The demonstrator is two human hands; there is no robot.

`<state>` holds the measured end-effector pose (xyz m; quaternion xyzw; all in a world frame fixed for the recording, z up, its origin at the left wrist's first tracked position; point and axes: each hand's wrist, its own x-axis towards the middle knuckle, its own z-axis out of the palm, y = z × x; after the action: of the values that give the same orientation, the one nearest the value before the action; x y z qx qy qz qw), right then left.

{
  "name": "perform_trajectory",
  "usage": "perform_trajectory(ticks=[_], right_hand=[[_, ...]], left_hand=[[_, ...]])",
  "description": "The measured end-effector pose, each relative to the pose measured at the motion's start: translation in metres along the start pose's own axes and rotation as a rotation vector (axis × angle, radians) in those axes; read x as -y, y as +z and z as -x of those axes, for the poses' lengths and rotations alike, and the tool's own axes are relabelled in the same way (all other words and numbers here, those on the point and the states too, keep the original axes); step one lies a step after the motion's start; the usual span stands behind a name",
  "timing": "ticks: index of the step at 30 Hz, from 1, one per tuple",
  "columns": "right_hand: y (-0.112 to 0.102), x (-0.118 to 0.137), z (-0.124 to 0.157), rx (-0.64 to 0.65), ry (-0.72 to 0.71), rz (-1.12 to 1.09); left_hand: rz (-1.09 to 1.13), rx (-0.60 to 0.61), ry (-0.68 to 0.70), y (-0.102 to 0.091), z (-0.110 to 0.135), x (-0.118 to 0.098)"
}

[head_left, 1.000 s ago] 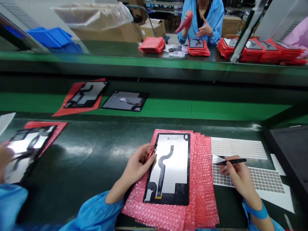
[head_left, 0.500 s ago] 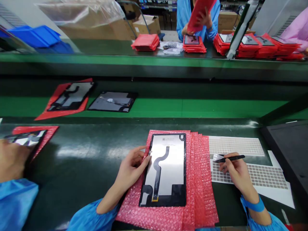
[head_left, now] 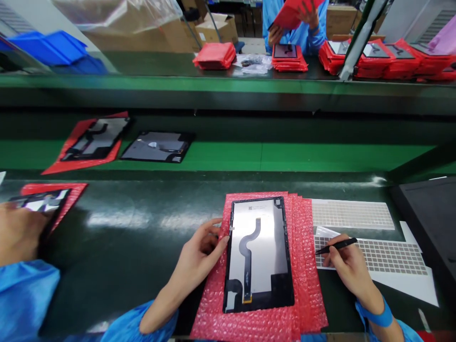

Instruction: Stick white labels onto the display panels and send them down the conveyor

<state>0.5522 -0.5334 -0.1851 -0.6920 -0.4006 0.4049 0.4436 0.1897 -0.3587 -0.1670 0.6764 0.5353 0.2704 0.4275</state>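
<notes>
A tablet screen panel, silvery back up with a curved ribbon cable, lies on a stack of red bubble-wrap bags. My left hand rests at the panel's left side, thumb tip by its edge and over the bag's rim. Its thumb and index finger are apart; the other fingers curl inward, partly hidden. My right hand is closed around black tweezers. Their tip points down-left at the left end of a white sheet of small grey squares. A peeled corner of backing lies just above.
Another gridded sheet lies behind. A dark flat case stands at right. At left, a co-worker's hand is over another panel. Two panels lie on the green ledge. Opposite, a person holds a red bag.
The panel and top bag have shifted right and turned slightly, my left hand moving right too. The tweezers' tip has dropped from the lifted backing corner to the sheet's left edge.
</notes>
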Motion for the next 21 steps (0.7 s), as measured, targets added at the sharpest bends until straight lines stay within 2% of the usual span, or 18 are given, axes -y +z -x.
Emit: perform_trajectory(ticks=[2,4,5,7,10,12,14,16,21], right_hand=[[0.0,0.0,0.0,0.005,-0.017,0.015],[-0.001,0.0,0.0,0.012,-0.023,0.033],[-0.001,0.0,0.0,0.017,-0.022,0.041],[0.0,0.0,-0.001,0.031,-0.016,0.04],[-0.001,0.001,-0.004,0.049,-0.003,-0.048],[-0.004,0.002,-0.006,0.034,0.016,-0.15],[-0.009,0.003,-0.008,0.002,0.036,-0.248],[-0.015,0.005,-0.009,-0.023,0.04,-0.323],[-0.016,0.021,-0.017,-0.026,-0.008,-0.406]], left_hand=[[-0.176,-0.101,0.161,-0.002,0.001,-0.013],[-0.276,-0.085,0.37,0.0,0.008,-0.034],[-0.291,-0.014,0.475,0.003,0.013,-0.047],[-0.294,0.205,0.67,0.015,0.026,-0.073],[-0.347,0.528,0.898,0.04,0.04,-0.104],[-0.447,0.638,1.0,0.056,0.044,-0.115],[-0.556,0.657,1.052,0.067,0.043,-0.119],[-0.621,0.64,1.047,0.071,0.04,-0.117],[-0.676,0.609,0.916,0.068,0.037,-0.107]])
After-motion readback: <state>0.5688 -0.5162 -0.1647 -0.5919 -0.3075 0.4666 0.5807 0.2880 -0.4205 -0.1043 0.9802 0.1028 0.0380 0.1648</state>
